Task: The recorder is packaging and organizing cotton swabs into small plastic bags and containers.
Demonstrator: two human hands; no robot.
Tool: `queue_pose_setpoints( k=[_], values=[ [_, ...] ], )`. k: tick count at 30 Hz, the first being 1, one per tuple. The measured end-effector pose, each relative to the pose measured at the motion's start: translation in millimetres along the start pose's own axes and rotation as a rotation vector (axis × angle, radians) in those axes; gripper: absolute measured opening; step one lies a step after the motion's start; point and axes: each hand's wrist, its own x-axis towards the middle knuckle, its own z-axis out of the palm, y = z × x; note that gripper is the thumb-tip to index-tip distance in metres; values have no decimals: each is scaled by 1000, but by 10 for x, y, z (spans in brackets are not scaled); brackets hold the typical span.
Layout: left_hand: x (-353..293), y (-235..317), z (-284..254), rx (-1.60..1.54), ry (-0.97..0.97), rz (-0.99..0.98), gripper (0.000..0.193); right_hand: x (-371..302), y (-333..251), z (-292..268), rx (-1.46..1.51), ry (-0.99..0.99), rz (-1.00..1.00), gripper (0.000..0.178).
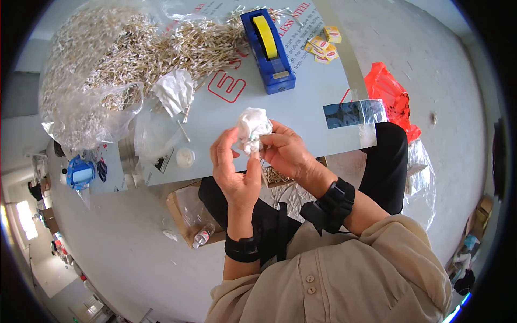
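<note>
A crumpled white wad (254,124), thin like tissue or plastic film, is held between both hands above the table's near edge. My left hand (235,169) is closed on its lower left side with the thumb and fingertips. My right hand (285,151) pinches it from the right. Whether anything is wrapped inside is hidden. Beyond the hands stands a blue tape dispenser (274,75) with a yellow hub. To the left, a heap of cotton swabs (172,46) spills from a large clear plastic bag (70,81). Another crumpled white sheet (174,92) lies against the heap.
Small yellow boxes (326,47) lie at the far right of the table (215,140). A small round white item (186,158) sits near its front edge. A red plastic bag (390,94) is at the right. Below stands a cardboard box (180,215) with a clear bottle (203,236).
</note>
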Motion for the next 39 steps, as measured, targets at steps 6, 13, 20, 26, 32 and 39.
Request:
queue_pose_setpoints(
  k=[6, 13, 20, 26, 32, 39],
  values=[
    [-41, 181, -37, -190, -272, -92, 59, -342, -111, -87, -145, 11, 13, 41],
    [-383, 269, 166, -349, -212, -251, 54, -636, -83, -348, 106, -77, 39, 39],
    [-560, 255, 214, -887, -59, -661, 36, -749, -47, -370, -138, 24, -35, 42],
    [-635, 325, 239, -909, 226, -699, 8, -791, 11, -304, -71, 58, -30, 35],
    [-653, 443, 210, -782, 285, -530, 21, -818, 59, -339, 124, 2, -28, 23],
    [-724, 645, 136, -38, -46, 74, 47, -884, 44, -314, 169, -13, -49, 24]
  ],
)
